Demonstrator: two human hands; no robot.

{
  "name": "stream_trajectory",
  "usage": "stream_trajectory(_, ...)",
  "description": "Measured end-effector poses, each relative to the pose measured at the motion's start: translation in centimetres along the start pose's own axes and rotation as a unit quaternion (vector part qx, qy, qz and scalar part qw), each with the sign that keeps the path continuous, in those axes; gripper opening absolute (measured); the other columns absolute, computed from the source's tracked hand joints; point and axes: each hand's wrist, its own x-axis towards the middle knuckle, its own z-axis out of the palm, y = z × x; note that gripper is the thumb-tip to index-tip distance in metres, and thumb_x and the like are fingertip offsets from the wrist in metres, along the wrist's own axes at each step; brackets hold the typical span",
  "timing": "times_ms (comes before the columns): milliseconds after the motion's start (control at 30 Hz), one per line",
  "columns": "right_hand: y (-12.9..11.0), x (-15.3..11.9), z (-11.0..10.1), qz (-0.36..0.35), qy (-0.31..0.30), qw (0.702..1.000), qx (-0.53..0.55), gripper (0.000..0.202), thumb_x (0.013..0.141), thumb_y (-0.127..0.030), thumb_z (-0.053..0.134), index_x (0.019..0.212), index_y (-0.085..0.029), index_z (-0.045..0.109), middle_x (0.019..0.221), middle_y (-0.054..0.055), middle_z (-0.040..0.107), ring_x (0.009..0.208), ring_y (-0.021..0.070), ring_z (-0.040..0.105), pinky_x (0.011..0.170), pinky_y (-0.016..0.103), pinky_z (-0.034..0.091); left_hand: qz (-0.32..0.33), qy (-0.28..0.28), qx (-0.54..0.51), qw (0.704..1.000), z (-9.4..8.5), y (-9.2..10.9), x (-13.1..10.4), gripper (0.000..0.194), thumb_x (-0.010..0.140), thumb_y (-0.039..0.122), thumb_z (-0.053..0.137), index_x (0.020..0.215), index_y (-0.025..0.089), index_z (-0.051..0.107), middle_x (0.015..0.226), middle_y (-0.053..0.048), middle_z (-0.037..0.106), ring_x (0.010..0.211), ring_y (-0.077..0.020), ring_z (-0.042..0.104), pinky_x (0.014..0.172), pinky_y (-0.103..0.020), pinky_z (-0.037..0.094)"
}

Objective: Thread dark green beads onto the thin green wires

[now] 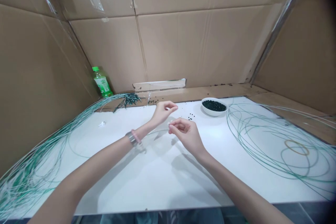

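Note:
Over the middle of the white board [131,189], both hands are raised close together. My left hand [163,112] has thumb and forefinger closed in a pinch; whatever lies between them is too small to make out. My right hand [187,133], nearer to me and a little to the right, pinches a thin green wire [159,131] that runs leftward behind my left wrist. A tiny pale spot shows at its fingertips. Several small black beads [191,116] lie loose just beyond my right hand. A white bowl [214,112] full of dark beads stands behind them to the right.
Long green wires [52,147] lie bundled along the left side, their dark-beaded ends [131,99] at the back. Loose coils of wire [252,140] and a yellow ring [296,147] spread on the right. A green bottle [103,83] stands in the back-left corner. Cardboard walls [210,42] enclose the board.

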Motion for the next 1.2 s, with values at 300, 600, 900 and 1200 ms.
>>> stream_trajectory(300,0.8,-0.4,0.6,-0.005,-0.007,0.998,-0.070,0.012,0.076,-0.027,0.060,0.072,-0.016,0.063,0.079,0.006,0.066,0.078,0.0168,0.062,0.064,0.026,0.051,-0.183,0.078,-0.364,0.910,-2.0,2.3,-9.9,0.024,0.063,0.034,0.078,0.071,0.014,0.068,0.062,0.001,0.061,0.064,-0.0079,0.054,0.068,-0.019,0.044)
stream_trajectory(600,0.7,-1.1,1.2,0.010,-0.023,0.996,-0.083,0.009,0.077,-0.023,0.059,0.071,-0.016,0.062,0.087,0.006,0.068,0.086,0.0166,0.064,0.069,0.025,0.055,-0.279,0.089,-0.530,0.796,-0.8,0.9,-11.3,0.021,0.059,0.025,0.082,0.071,0.013,0.069,0.072,0.000,0.065,0.070,-0.0055,0.059,0.075,-0.015,0.047)
stream_trajectory(900,0.5,-1.2,1.4,0.015,-0.030,0.994,-0.103,0.011,0.077,-0.025,0.060,0.073,-0.016,0.064,0.086,0.007,0.068,0.082,0.0168,0.064,0.058,0.022,0.054,-0.282,0.077,-0.528,0.797,-0.7,1.0,-11.9,0.017,0.064,0.025,0.079,0.071,0.012,0.070,0.075,-0.001,0.068,0.070,-0.0051,0.059,0.072,-0.013,0.046)
stream_trajectory(1200,0.4,-1.3,1.4,0.006,-0.028,0.994,-0.105,0.010,0.076,-0.024,0.060,0.073,-0.016,0.064,0.083,0.006,0.068,0.079,0.0159,0.064,0.058,0.021,0.054,-0.265,0.072,-0.511,0.815,-0.9,1.3,-11.8,0.016,0.063,0.025,0.080,0.068,0.015,0.070,0.076,0.000,0.069,0.070,-0.0052,0.059,0.071,-0.014,0.046)
